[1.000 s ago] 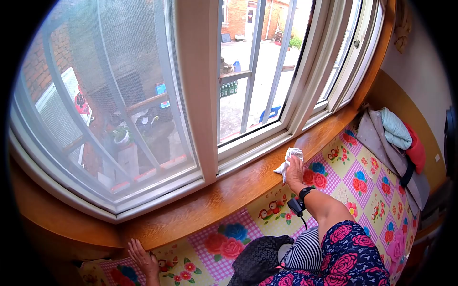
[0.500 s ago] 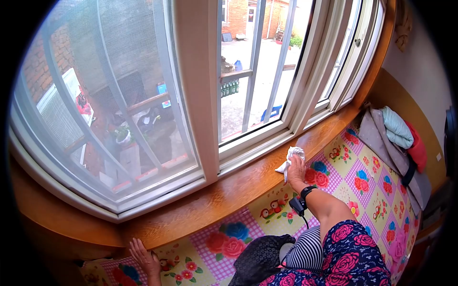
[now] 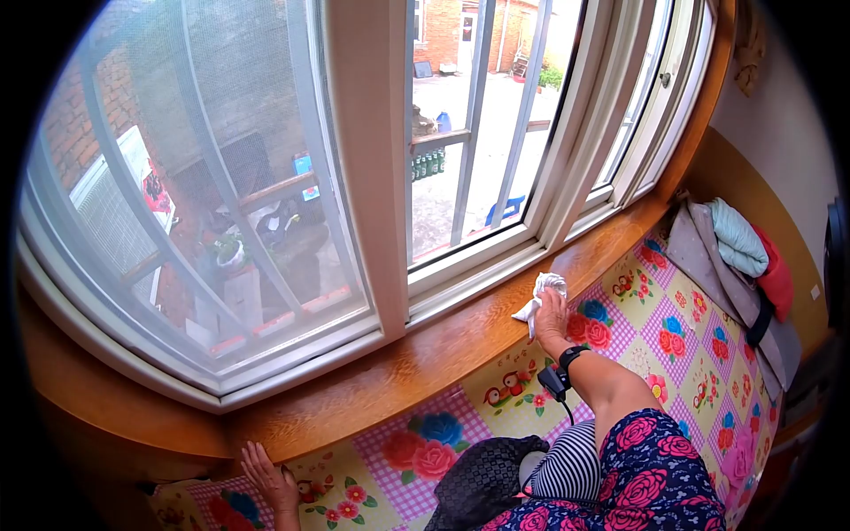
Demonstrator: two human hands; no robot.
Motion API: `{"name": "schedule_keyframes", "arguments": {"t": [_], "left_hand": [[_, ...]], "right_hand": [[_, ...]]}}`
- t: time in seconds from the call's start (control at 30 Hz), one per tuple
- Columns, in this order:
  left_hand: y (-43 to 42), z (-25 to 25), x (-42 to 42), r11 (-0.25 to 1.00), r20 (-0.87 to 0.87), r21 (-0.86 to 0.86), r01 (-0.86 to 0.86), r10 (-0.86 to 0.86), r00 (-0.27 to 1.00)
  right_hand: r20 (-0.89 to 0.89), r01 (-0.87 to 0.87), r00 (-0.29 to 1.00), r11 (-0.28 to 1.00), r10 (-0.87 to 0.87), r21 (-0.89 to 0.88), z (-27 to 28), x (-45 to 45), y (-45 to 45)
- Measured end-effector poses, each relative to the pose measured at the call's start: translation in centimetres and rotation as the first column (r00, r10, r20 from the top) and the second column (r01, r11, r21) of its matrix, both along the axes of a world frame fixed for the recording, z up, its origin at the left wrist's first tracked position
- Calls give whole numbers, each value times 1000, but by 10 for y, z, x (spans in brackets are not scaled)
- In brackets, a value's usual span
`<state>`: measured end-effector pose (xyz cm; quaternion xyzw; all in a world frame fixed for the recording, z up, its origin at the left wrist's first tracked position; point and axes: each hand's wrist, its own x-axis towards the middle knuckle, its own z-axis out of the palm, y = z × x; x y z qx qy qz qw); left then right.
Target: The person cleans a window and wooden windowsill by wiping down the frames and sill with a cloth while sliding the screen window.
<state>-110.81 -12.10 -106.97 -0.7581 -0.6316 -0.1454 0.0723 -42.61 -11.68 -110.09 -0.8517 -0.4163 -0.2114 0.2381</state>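
On the wooden window sill (image 3: 398, 363) lies a bunched white cloth (image 3: 540, 299), with my right hand (image 3: 551, 317) closed over it. A black strap with a small dark device (image 3: 555, 380) and a cable is on my right wrist. At the lower left, my left hand (image 3: 266, 476) rests at the sill's front edge, fingers stretched out and holding nothing. Under it spreads a flowered, checkered cover (image 3: 416, 442).
A white-framed window (image 3: 363, 177) with bars and a screen rises behind the sill. Folded bedding (image 3: 739, 239) and a grey cloth (image 3: 708, 257) are piled at the right. A dark lace fabric (image 3: 482, 478) lies near my body.
Almost nothing differs. Both hands and the white cloth stay in the same places, with only a very slight shift of the view.
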Motion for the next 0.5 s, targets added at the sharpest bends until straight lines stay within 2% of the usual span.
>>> {"name": "schedule_keyframes", "arguments": {"t": [0.5], "left_hand": [[1,-1,0,1000,18,-3,-5,5,1000]], "right_hand": [[-10,-2,1000,1000,2,-4,-7,6,1]]}}
